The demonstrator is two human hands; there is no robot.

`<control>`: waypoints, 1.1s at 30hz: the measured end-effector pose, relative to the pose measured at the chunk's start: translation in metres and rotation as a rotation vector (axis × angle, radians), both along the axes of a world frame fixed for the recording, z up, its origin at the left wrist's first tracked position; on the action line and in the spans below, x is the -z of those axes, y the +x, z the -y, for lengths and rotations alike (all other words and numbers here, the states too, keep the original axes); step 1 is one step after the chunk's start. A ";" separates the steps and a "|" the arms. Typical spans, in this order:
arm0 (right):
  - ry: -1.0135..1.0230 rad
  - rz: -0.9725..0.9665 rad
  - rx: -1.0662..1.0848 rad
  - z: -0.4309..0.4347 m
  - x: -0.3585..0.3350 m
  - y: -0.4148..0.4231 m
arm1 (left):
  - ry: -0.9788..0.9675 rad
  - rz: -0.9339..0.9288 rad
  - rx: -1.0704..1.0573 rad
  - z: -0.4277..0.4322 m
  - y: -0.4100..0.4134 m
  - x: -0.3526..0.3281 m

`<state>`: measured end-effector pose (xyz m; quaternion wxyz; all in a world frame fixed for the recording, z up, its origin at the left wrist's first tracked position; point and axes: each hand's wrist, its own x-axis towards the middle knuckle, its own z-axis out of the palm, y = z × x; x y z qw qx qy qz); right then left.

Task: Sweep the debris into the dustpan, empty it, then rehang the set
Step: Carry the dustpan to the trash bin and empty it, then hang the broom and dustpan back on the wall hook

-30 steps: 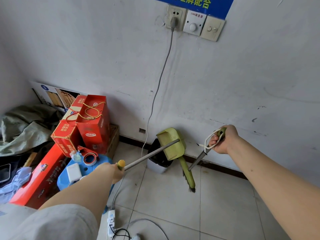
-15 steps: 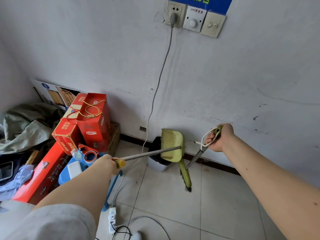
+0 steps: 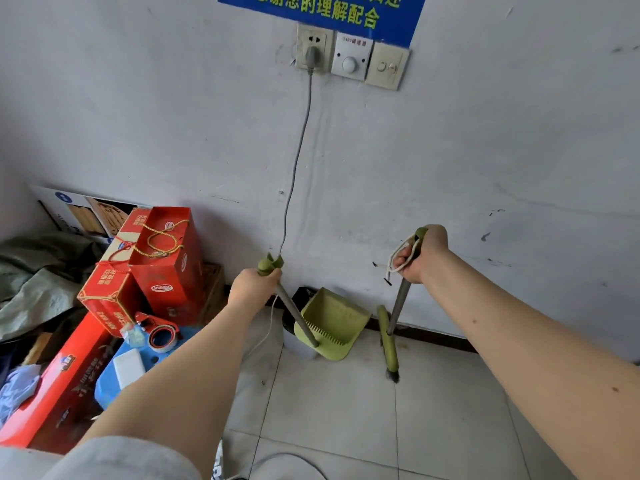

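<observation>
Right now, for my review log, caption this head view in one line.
Left hand holds the green dustpan handle, right hand the broom, by the wall.

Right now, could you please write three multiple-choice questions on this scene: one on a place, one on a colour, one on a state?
1. Where is the green plastic dustpan?
A. on the red boxes
B. low by the wall, beside the small bin
C. hanging from the socket

2. What colour is the broom head?
A. green
B. blue
C. red

3. What is the state of the right hand?
A. open and empty
B. resting on the floor
C. closed on the top of the grey broom pole, with the white cord loop

Answers: 1 B, the pan hangs low near the floor tiles beside the bin, held by the left hand. 2 A, it matches the dustpan. 3 C, the fingers wrap the pole's top.
</observation>
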<state>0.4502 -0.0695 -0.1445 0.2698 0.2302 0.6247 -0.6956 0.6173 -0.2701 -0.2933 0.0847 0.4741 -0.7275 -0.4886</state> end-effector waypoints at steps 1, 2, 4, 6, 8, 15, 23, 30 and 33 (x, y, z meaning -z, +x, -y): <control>-0.009 -0.005 0.002 -0.003 -0.004 -0.003 | -0.049 0.023 0.051 -0.006 -0.005 -0.005; -0.019 -0.010 0.006 -0.006 -0.009 -0.006 | -0.102 0.045 0.102 -0.011 -0.012 -0.009; -0.041 -0.020 0.013 -0.011 -0.018 -0.009 | -0.228 0.097 0.206 -0.022 -0.024 -0.017; -0.068 -0.025 0.017 -0.013 -0.029 -0.010 | -0.360 0.132 0.305 -0.030 -0.035 -0.023; -0.106 -0.026 0.018 -0.015 -0.040 -0.011 | -0.460 0.142 0.384 -0.037 -0.047 -0.030; -0.235 -0.070 -0.099 -0.015 -0.092 -0.016 | -0.731 0.130 0.593 -0.054 -0.094 -0.064; -0.278 -0.118 -0.329 -0.022 -0.131 -0.015 | -1.145 -0.058 0.889 -0.076 -0.126 -0.092; -0.410 -0.142 -0.283 -0.029 -0.160 -0.026 | -1.380 -0.221 0.989 -0.102 -0.155 -0.127; -0.520 -0.131 -0.236 -0.036 -0.163 -0.030 | -1.419 -0.217 0.974 -0.109 -0.160 -0.134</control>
